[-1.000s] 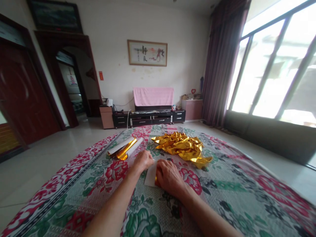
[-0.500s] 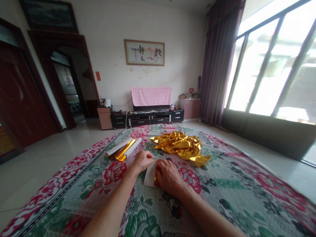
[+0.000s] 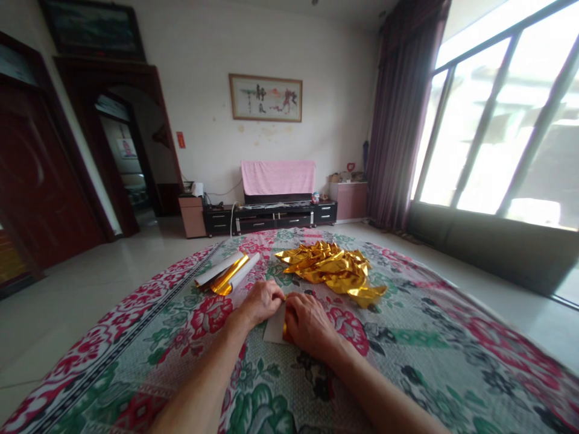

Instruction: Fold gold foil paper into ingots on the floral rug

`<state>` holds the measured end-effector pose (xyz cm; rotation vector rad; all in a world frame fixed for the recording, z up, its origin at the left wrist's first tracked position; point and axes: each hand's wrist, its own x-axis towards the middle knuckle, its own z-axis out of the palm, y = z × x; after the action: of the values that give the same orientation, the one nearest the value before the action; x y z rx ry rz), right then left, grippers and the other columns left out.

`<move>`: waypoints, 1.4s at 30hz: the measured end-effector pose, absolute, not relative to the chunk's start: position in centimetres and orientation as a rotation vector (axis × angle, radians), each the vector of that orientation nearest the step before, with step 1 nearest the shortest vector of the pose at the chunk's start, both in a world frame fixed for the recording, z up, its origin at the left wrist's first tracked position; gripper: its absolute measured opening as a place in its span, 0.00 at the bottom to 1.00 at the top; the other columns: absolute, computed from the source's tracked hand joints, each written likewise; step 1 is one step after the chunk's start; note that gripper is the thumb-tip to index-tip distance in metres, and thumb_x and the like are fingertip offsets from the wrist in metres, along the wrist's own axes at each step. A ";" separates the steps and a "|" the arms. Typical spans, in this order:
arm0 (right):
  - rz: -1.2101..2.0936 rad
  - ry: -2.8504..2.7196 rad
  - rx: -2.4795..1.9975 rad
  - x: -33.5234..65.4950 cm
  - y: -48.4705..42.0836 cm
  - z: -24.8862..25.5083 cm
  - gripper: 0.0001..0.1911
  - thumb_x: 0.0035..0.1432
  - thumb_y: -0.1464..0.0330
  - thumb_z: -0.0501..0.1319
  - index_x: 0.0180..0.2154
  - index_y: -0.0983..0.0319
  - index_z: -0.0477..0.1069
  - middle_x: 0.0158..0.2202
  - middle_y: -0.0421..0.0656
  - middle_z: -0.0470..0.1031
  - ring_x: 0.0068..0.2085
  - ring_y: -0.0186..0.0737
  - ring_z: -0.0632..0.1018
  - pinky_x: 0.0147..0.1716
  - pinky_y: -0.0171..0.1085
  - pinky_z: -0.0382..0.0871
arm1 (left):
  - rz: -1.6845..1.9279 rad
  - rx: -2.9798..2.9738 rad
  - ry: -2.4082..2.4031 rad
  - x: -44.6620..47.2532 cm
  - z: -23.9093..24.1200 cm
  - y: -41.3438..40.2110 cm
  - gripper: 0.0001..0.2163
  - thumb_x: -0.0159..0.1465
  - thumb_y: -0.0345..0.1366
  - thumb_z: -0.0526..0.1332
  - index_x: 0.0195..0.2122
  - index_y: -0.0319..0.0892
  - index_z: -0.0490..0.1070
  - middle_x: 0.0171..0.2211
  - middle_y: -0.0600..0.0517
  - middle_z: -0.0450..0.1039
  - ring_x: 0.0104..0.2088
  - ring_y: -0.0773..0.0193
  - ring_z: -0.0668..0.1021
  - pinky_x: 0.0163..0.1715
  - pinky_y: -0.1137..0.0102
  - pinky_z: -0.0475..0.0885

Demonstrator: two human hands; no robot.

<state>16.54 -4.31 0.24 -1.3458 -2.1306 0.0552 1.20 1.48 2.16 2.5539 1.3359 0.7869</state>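
A small sheet of gold foil paper, white side up at the left and with a gold strip along a fold, lies on the cloth between my hands. My right hand is curled over its right part, fingers closed and pressing it down. At the far end of the sheet, my left hand has its fingers pinched together, with a speck of gold at the fingertips. Much of the paper is covered by both hands. Beyond them sits a heap of folded gold foil pieces.
Curled gold and white sheets lie to the left of the heap. A flowered cloth covers the round table. Past its far edge stand a low black cabinet and a pink cloth draped over something.
My left hand has moved slightly right and closer to my right hand, its fingertips now at the paper's far edge. My right hand stays in place.
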 end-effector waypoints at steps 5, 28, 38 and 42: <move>0.044 -2.132 -1.348 16.6 -4.3 0.1 0.07 0.55 0.72 0.53 0.37 0.61 0.67 0.40 0.44 0.71 0.43 0.38 0.69 0.43 0.35 0.58 | 0.796 2.581 1.258 1.1 1.8 1.7 0.11 0.52 0.26 0.55 0.28 0.42 0.77 0.29 0.51 0.74 0.32 0.66 0.74 0.35 0.74 0.68; 0.094 -2.172 -1.321 16.5 -4.5 1.1 0.09 0.57 0.72 0.51 0.36 0.61 0.69 0.39 0.44 0.72 0.41 0.37 0.71 0.42 0.35 0.60 | 0.774 2.571 1.072 0.7 2.0 1.7 0.14 0.52 0.25 0.54 0.30 0.45 0.78 0.32 0.52 0.76 0.35 0.67 0.75 0.38 0.75 0.68; 0.125 -2.213 -1.239 16.7 -4.5 1.4 0.08 0.55 0.73 0.51 0.34 0.62 0.68 0.38 0.44 0.72 0.39 0.36 0.71 0.42 0.34 0.61 | 0.804 2.530 1.055 0.5 2.0 1.8 0.15 0.51 0.25 0.54 0.31 0.44 0.78 0.31 0.52 0.76 0.33 0.67 0.75 0.37 0.75 0.69; 0.115 -2.224 -1.258 16.7 -4.5 1.5 0.08 0.55 0.73 0.51 0.33 0.62 0.69 0.37 0.44 0.72 0.39 0.36 0.71 0.41 0.34 0.61 | 0.804 2.524 1.047 0.4 2.1 1.7 0.14 0.51 0.26 0.54 0.31 0.44 0.79 0.32 0.52 0.76 0.33 0.67 0.75 0.38 0.75 0.69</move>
<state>16.70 -4.53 1.52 -1.2581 -2.2240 0.1145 0.45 1.74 2.07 2.5236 1.0465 0.8036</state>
